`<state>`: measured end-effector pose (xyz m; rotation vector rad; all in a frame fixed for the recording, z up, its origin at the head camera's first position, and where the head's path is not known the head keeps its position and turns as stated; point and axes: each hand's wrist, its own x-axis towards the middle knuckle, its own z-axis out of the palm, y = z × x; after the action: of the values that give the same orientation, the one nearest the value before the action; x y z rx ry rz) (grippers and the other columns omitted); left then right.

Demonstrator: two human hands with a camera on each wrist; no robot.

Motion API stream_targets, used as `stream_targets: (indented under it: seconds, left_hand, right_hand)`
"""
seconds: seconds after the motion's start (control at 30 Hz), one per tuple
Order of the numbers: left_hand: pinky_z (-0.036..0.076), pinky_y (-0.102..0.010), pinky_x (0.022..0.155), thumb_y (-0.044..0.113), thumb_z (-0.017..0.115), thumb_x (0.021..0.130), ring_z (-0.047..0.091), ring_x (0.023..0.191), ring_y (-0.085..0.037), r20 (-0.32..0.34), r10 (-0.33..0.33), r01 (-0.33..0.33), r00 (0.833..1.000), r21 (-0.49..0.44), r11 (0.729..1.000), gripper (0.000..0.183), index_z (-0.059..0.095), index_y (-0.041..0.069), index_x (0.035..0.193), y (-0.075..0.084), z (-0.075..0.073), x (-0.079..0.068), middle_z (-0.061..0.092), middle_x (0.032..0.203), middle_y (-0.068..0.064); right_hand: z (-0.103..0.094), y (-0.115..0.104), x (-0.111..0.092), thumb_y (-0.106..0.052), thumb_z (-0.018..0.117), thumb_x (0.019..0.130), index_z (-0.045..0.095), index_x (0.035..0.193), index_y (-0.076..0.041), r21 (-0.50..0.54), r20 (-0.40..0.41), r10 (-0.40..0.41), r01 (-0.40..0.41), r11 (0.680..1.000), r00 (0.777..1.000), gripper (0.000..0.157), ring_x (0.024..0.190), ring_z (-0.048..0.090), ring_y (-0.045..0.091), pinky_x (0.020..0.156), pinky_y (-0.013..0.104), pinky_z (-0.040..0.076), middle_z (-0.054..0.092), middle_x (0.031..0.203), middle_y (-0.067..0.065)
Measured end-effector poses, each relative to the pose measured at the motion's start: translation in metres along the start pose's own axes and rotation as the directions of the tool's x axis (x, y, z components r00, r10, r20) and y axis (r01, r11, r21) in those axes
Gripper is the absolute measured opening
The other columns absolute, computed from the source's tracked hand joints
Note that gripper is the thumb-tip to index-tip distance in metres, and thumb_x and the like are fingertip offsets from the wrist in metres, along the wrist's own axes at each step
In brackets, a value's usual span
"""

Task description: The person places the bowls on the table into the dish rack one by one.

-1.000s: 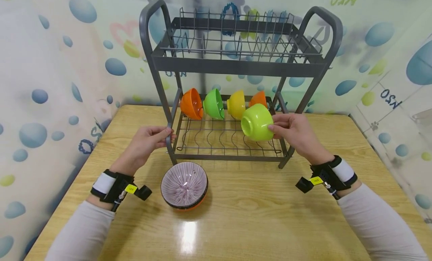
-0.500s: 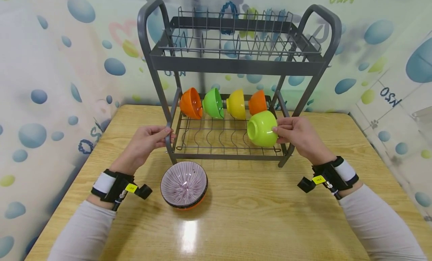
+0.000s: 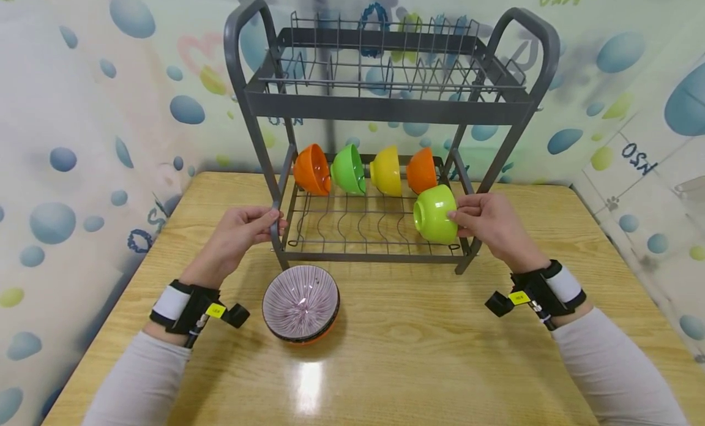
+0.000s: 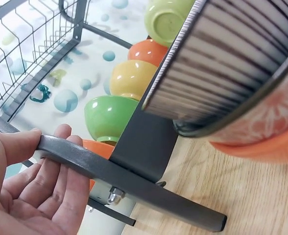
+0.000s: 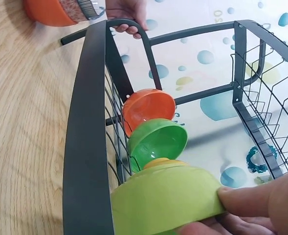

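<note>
My right hand [image 3: 492,227] pinches a lime-green bowl [image 3: 437,216] by its rim, thumb on the outside. The bowl is tipped on its side over the right front of the lower tier of a grey dish rack [image 3: 385,108], its foot facing left. My left hand [image 3: 239,233] grips the rack's left side bar; in the left wrist view the thumb [image 4: 24,146] lies over the bar. Behind the lime bowl, an orange bowl [image 3: 310,171], a green bowl [image 3: 347,170], a yellow bowl [image 3: 387,172] and another orange bowl [image 3: 422,171] stand on edge in a row.
A stack of patterned bowls [image 3: 301,300], purple-striped on top with orange at the bottom, sits on the wooden table [image 3: 418,352] before the rack's left front leg. Wire dividers fill the upper tier. A patterned wall covering [image 3: 138,108] rises behind the rack.
The lime-green bowl has moved right and a little down in my right hand, now showing more of the orange bowl behind it. My left hand stays on the side bar.
</note>
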<state>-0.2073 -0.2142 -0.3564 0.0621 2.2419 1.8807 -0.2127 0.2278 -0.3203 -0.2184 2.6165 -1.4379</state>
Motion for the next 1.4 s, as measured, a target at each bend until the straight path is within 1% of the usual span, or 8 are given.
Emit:
stream_targets:
  seconds: [0.37, 0.6, 0.83, 1.07, 1.17, 1.27, 1.33, 1.4]
  left_hand:
    - [0.057, -0.019, 0.085, 0.035, 0.058, 0.099, 0.071, 0.093, -0.009, -0.014, 0.006, -0.006, 1.000, 0.004, 1.000, 0.051, 0.057, -0.009, 0.126, 0.000, 0.000, -0.002, 0.074, 0.095, 0.009]
    - [0.057, -0.019, 0.085, 0.033, 0.058, 0.100, 0.070, 0.091, -0.007, -0.020, 0.014, -0.014, 1.000, 0.002, 1.000, 0.050, 0.058, -0.009, 0.127, -0.001, 0.000, -0.003, 0.074, 0.096, 0.007]
    - [0.057, -0.018, 0.085, 0.034, 0.058, 0.100, 0.070, 0.090, -0.005, -0.023, 0.013, -0.013, 1.000, -0.004, 1.000, 0.052, 0.057, -0.010, 0.127, -0.003, 0.001, -0.003, 0.074, 0.094, 0.010]
    - [0.056, -0.019, 0.085, 0.034, 0.058, 0.100, 0.069, 0.089, -0.005, -0.016, 0.001, -0.001, 1.000, 0.000, 1.000, 0.053, 0.055, -0.011, 0.129, -0.003, 0.002, -0.002, 0.073, 0.093, 0.011]
    - [0.056, -0.019, 0.085, 0.034, 0.058, 0.100, 0.069, 0.089, -0.006, -0.017, -0.003, 0.003, 1.000, 0.004, 1.000, 0.053, 0.055, -0.011, 0.129, -0.004, 0.002, -0.002, 0.073, 0.094, 0.010]
    - [0.056, -0.019, 0.086, 0.035, 0.058, 0.100, 0.069, 0.089, -0.007, -0.019, -0.005, 0.005, 1.000, 0.009, 1.000, 0.054, 0.055, -0.011, 0.129, -0.004, 0.002, -0.002, 0.073, 0.095, 0.010]
    - [0.056, -0.019, 0.086, 0.035, 0.057, 0.100, 0.069, 0.090, -0.007, -0.021, -0.004, 0.004, 1.000, 0.010, 1.000, 0.054, 0.055, -0.011, 0.129, -0.004, 0.002, -0.001, 0.073, 0.095, 0.010]
    - [0.056, -0.019, 0.086, 0.035, 0.057, 0.100, 0.069, 0.090, -0.007, -0.024, -0.003, 0.003, 1.000, 0.011, 1.000, 0.054, 0.055, -0.010, 0.129, -0.003, 0.002, -0.001, 0.073, 0.094, 0.010]
  right_hand:
    - [0.008, -0.002, -0.002, -0.017, 0.065, 0.096, 0.060, 0.127, 0.008, -0.094, -0.096, -0.041, 0.032, 0.995, 0.994, 0.040, 0.102, 0.072, 0.035, 0.070, 0.024, 0.060, 0.068, 0.118, 0.027]
    - [0.012, -0.002, -0.002, -0.017, 0.069, 0.092, 0.068, 0.115, 0.005, -0.192, -0.165, -0.093, 0.060, 0.980, 0.982, 0.032, 0.093, 0.074, 0.035, 0.064, 0.025, 0.060, 0.073, 0.106, 0.025]
    - [0.015, -0.003, -0.004, -0.017, 0.072, 0.091, 0.070, 0.110, 0.005, -0.274, -0.188, -0.135, 0.080, 0.958, 0.973, 0.029, 0.081, 0.075, 0.031, 0.060, 0.020, 0.058, 0.074, 0.101, 0.024]
    - [0.011, -0.001, -0.010, -0.024, 0.071, 0.092, 0.069, 0.114, 0.004, -0.247, -0.177, -0.123, 0.077, 0.966, 0.977, 0.036, 0.085, 0.075, 0.032, 0.065, 0.018, 0.058, 0.073, 0.105, 0.025]
    - [0.006, 0.001, -0.014, -0.029, 0.069, 0.093, 0.069, 0.115, 0.001, -0.216, -0.195, -0.127, 0.084, 0.973, 0.973, 0.038, 0.084, 0.076, 0.023, 0.067, 0.015, 0.057, 0.073, 0.106, 0.024]
    - [0.001, 0.003, -0.019, -0.029, 0.070, 0.093, 0.071, 0.114, -0.001, -0.200, -0.255, -0.160, 0.110, 0.974, 0.954, 0.035, 0.076, 0.073, 0.006, 0.066, 0.012, 0.055, 0.075, 0.101, 0.019]
    - [-0.003, 0.005, -0.022, -0.027, 0.071, 0.092, 0.072, 0.112, -0.002, -0.188, -0.310, -0.184, 0.130, 0.974, 0.933, 0.033, 0.071, 0.070, -0.004, 0.064, 0.012, 0.055, 0.077, 0.091, 0.006]
    - [-0.007, 0.008, -0.024, -0.025, 0.074, 0.090, 0.073, 0.108, -0.002, -0.198, -0.378, -0.209, 0.141, 0.970, 0.902, 0.030, 0.068, 0.066, -0.011, 0.061, 0.011, 0.053, 0.075, 0.082, -0.009]
